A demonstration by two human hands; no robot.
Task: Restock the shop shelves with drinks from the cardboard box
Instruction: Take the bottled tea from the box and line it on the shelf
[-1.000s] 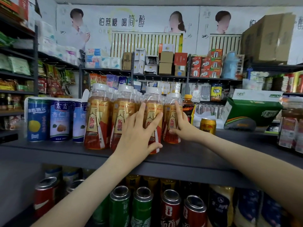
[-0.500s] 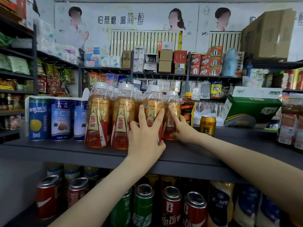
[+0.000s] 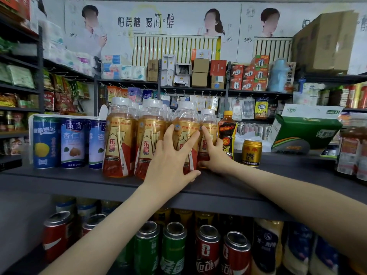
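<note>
Here my left grip (image 3: 170, 155) lies spread flat against the upright front bottle (image 3: 185, 122) on the shelf (image 3: 79, 181), my right grip (image 3: 215, 155) just beside it touching the back bottle (image 3: 209, 124) to its right, whether clasped I cannot tell

Wall posters (image 3: 158, 22) with Chinese lettering at rear; tissue packs (image 3: 119, 66) and small cartons (image 3: 200, 72) ranged below them; snack packets (image 3: 59, 90) hanging at left; blue flask (image 3: 278, 76) beside red boxes (image 3: 248, 76); green-and-white box (image 3: 305, 130) at right.
</note>
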